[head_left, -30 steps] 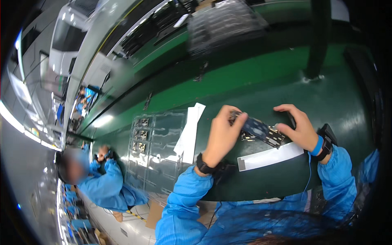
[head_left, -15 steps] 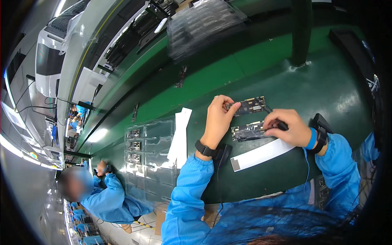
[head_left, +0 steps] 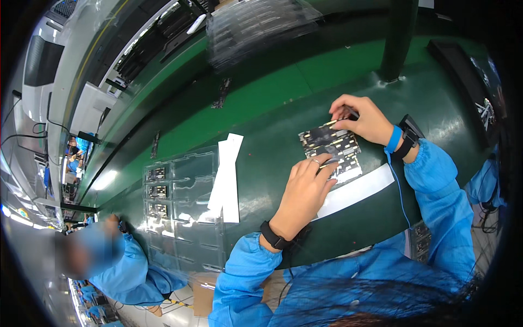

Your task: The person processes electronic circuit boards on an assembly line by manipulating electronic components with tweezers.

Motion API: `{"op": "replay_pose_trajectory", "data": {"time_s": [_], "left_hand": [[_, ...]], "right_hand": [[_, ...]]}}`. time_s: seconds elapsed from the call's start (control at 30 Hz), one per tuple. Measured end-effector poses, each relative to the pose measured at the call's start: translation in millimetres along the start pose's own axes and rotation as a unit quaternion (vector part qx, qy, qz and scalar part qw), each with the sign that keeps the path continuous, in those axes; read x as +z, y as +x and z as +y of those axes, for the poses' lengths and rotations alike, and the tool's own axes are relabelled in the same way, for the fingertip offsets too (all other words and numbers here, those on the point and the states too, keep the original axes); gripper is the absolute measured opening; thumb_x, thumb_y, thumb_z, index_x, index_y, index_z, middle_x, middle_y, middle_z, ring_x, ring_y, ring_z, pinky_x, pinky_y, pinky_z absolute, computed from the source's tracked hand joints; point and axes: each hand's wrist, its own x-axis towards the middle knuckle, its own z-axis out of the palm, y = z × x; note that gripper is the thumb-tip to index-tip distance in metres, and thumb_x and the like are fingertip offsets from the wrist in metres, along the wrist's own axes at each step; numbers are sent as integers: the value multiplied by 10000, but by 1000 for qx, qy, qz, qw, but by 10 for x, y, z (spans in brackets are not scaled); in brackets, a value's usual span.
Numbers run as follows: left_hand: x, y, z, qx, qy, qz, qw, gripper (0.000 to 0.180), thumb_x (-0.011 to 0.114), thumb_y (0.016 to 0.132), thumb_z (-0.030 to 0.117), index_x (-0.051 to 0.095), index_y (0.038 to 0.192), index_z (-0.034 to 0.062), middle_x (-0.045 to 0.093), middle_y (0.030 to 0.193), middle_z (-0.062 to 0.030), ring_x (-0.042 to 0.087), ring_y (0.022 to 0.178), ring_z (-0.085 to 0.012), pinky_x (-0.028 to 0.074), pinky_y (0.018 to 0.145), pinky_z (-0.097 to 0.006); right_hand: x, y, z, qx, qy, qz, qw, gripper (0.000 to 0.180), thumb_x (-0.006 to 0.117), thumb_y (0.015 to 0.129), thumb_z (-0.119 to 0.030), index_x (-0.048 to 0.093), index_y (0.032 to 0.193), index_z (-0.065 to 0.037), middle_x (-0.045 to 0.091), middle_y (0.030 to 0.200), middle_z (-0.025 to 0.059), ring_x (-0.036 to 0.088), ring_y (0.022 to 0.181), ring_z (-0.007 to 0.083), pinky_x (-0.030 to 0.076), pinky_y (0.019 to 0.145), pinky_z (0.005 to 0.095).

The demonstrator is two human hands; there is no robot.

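Tray (head_left: pixel 188 231), white strip (head_left: pixel 358 193), hands (head_left: pixel 305 192) partly covering boards (head_left: pixel 330 144)

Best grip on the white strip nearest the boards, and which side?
Probably pinch the white strip at its right end, coming from the right: that end is uncovered, while the left hand blocks the left end and the circuit boards sit close to its far edge. It looks thin and flat, so a fingertip under the corner may help.
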Motion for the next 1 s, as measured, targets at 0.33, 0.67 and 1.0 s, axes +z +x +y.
{"op": "replay_pose_trajectory", "data": {"time_s": [0.33,0.67,1.0], "left_hand": [[192,-308,699,25,-16,-139,990,679,756,798,320,534,1334,-35,521,1306,-186,524,1188,-332,422,1049,-433],[575,-123,1084,16,75,-154,985,833,630,862,547,454,1428,-39,447,1439,-234,408,1363,-369,294,1176,-483],[469,-193,1147,0,120,-224,967,870,626,823,627,472,1448,42,457,1451,-205,455,1339,-353,321,1138,-574]], "right_hand": [[-162,-373,-60,19,61,72,995,255,586,1001,-111,575,1240,-22,716,962,97,670,903,161,502,823,275],[42,-804,-544,248,202,-134,938,219,623,942,-14,639,1155,32,669,836,56,618,720,72,503,635,214],[90,-955,-195,85,98,-105,986,158,683,870,-36,675,1007,43,687,997,153,688,906,241,547,789,345]]}}
